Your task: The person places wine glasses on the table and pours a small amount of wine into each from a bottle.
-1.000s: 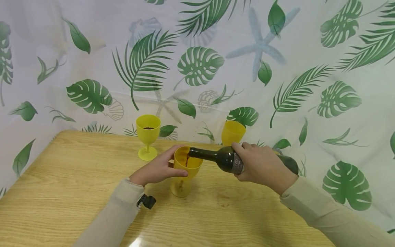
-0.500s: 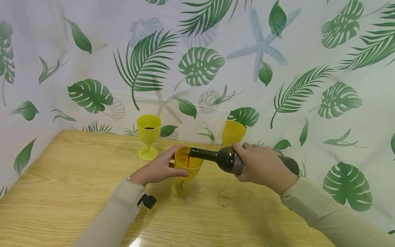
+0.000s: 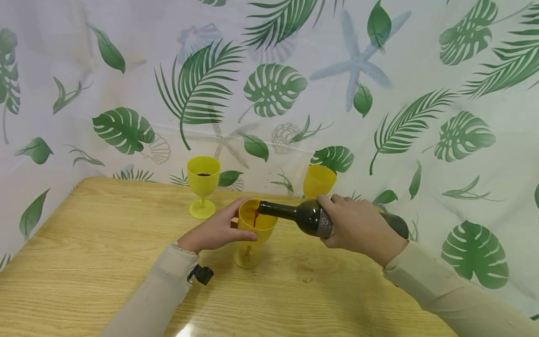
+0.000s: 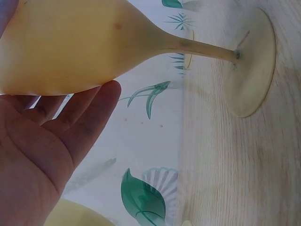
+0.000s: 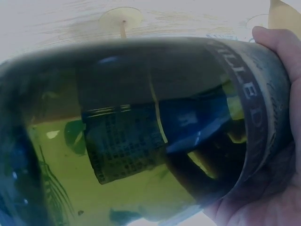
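On the table (image 3: 84,262) my left hand (image 3: 212,231) wraps the near goblet (image 3: 252,234) from its left side. My right hand (image 3: 358,227) holds the bottle (image 3: 303,216) lying sideways to the goblet's right, its mouth over the goblet's rim. A second goblet (image 3: 202,185) stands behind and to the left, a third goblet (image 3: 318,180) behind the bottle, both near the curtain (image 3: 126,70) at the table's far edge.

Left hand (image 3: 214,230) curls, thumb and fingers spread apart in a cupping hold; right hand (image 3: 358,227) wraps fingers over, thumb beneath.
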### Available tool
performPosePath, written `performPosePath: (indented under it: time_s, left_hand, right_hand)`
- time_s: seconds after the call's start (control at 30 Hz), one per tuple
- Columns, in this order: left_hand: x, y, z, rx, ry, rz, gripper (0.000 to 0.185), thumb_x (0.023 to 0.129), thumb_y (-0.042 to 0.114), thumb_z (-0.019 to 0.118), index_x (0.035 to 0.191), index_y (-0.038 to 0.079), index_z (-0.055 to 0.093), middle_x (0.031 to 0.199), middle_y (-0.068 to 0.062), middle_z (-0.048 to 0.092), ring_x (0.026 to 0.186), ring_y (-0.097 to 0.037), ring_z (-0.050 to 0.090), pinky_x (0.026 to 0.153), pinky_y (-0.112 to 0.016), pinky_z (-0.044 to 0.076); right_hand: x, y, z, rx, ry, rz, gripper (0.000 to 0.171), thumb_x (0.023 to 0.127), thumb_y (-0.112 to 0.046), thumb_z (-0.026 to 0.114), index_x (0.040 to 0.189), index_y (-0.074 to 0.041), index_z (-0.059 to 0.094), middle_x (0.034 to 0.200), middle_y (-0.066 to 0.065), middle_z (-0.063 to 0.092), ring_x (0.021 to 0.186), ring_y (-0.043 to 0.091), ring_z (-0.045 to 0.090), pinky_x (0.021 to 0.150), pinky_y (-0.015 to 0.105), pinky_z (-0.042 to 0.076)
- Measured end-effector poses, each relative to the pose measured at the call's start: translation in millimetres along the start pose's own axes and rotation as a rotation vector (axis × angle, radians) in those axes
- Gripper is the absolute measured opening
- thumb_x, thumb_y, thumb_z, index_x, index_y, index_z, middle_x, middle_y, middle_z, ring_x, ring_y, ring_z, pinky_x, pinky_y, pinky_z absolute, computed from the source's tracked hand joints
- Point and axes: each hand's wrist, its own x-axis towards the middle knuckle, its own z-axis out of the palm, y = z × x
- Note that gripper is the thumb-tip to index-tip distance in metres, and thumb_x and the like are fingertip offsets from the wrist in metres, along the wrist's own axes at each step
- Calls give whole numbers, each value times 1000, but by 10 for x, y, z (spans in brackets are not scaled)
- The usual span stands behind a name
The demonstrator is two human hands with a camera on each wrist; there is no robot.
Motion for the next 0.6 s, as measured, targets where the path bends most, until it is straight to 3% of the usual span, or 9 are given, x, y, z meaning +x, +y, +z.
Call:
performPosePath:
  time_s: [0.6]
  left_hand:
    - [6,-3,14,-3,8,-5,77,91,28,83,155,25,39,140,-2,55,125,-24,56,108,-46,50]
  right_hand:
    - [-12,-3,-3,-1,6,-2,67,66,-42,93,111,-12,54,83,2,58,62,15,55,48,35,49]
